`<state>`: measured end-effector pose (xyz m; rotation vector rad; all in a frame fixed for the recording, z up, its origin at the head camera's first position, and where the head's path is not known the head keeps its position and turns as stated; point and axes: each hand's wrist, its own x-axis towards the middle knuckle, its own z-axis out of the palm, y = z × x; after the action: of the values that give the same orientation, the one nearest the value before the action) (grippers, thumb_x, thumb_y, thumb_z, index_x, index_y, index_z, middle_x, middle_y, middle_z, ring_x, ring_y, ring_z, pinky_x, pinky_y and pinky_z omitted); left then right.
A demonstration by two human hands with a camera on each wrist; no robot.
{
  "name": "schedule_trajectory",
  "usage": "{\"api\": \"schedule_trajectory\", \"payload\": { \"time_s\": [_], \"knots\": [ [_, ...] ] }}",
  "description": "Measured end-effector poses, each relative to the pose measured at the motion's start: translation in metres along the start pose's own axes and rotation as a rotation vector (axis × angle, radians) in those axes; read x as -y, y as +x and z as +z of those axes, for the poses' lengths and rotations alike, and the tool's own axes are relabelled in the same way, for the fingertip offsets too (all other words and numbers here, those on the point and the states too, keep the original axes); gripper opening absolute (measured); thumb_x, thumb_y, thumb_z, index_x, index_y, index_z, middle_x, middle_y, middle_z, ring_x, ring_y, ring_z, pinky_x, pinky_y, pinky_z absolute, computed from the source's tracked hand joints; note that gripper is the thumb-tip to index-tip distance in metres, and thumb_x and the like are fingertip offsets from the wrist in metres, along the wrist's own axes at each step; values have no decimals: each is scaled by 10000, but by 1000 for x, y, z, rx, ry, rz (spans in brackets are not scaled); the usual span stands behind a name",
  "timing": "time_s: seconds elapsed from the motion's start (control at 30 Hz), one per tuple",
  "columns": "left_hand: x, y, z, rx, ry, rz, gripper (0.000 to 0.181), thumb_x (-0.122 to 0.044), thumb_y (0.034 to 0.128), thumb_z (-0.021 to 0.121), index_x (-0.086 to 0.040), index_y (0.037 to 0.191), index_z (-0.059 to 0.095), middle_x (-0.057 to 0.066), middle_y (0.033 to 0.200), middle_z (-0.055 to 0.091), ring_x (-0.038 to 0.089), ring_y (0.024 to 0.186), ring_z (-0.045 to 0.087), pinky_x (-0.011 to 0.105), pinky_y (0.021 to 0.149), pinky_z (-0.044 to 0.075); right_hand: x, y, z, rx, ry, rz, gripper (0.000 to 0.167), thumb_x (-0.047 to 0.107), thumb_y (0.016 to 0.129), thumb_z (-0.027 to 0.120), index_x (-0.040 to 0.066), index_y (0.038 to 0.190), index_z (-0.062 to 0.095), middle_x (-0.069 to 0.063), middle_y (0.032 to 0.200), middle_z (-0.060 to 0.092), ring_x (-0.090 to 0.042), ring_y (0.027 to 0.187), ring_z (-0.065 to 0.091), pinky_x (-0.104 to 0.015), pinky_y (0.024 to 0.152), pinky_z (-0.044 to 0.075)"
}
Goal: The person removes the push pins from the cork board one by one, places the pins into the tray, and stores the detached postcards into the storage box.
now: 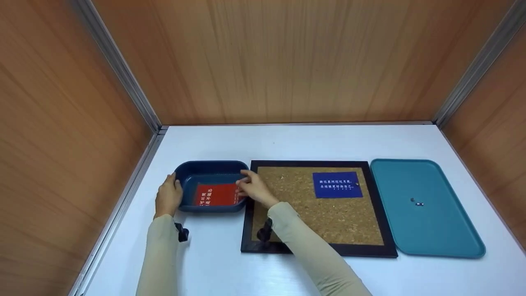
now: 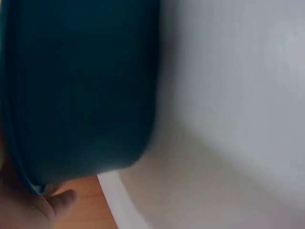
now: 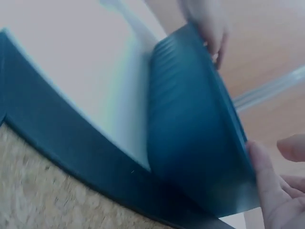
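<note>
A dark blue basin [image 1: 213,209] stands at the left of the table, with a red card [image 1: 220,194] with white writing lying inside it. My left hand [image 1: 169,195] holds the basin's left rim; in the left wrist view its thumb shows below the rim. Over the right rim, my right hand [image 1: 255,189] reaches with its fingers apart, close to the card's right end. In the right wrist view, one fingertip [image 3: 259,157] touches the basin's rim and another stays apart from it. The card is hidden in both wrist views.
A black-framed cork board [image 1: 296,222] lies right of the basin, under my right forearm. On it is a blue card [image 1: 337,185] with a small pin at its right edge. Farther right, a teal tray [image 1: 435,234] holds small metallic pieces [image 1: 418,203]. Wood-grain panels [image 1: 287,61] enclose the table.
</note>
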<state>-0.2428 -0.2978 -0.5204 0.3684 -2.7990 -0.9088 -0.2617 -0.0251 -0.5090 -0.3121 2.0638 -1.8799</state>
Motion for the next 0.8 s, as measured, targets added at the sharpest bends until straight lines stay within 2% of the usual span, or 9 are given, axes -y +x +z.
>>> {"api": "schedule_trajectory", "payload": {
  "time_s": [0.07,0.17,0.27,0.43,0.53,0.6,0.73,0.8],
  "knots": [
    [-6,0,0,-5,42,17,481,-170,1028,359,73,1443,353,313,1518,256,470,1398,271,559,1157,234,1,-1,-4,11,72,24,524,56,974,511,-38,1457,330,-254,1192,588,-272,921,690,-323,801,591],
    [-17,0,2,-17,84,57,502,-188,1028,371,80,1450,332,321,1531,211,493,1409,219,593,1167,166,3,-3,-12,23,106,35,508,98,991,513,-24,1453,343,-276,1246,568,-289,957,691,-323,811,589],
    [-31,0,5,12,86,95,533,-220,1037,355,33,1496,257,277,1567,150,468,1441,145,599,1179,95,4,-5,-20,27,97,39,484,120,997,508,-31,1436,370,-281,1256,571,-283,955,694,-321,805,590],
    [-52,-2,10,47,76,168,576,-261,1049,328,-60,1547,121,196,1604,94,414,1473,82,568,1197,43,6,-10,-38,12,37,22,427,117,993,510,-35,1385,439,-231,1185,625,-162,841,681,-378,818,587],
    [-67,-5,16,40,77,219,586,-268,1049,336,-89,1554,100,160,1609,119,390,1479,94,561,1201,58,5,-14,-54,-7,2,-38,364,87,993,502,-55,1328,498,-235,1117,642,-187,810,676,-474,842,569],
    [-78,-8,20,35,84,251,584,-277,1048,337,-98,1555,110,147,1609,137,376,1481,104,555,1202,73,5,-17,-68,-13,-21,-75,342,78,995,498,-75,1299,522,-260,1096,639,-258,831,679,-533,858,548],
    [-101,-16,29,31,105,323,565,-303,1051,316,-95,1549,149,142,1606,158,351,1486,113,540,1205,101,5,-26,-98,-8,-108,-129,343,94,1000,499,-106,1277,531,-283,1089,634,-380,902,668,-580,854,531],
    [-112,-20,34,32,113,358,558,-309,1053,307,-89,1545,166,143,1604,164,344,1487,118,533,1207,111,5,-31,-112,-10,-140,-131,355,107,1002,500,-107,1285,524,-286,1103,629,-412,938,654,-581,861,527]
  ]
}}
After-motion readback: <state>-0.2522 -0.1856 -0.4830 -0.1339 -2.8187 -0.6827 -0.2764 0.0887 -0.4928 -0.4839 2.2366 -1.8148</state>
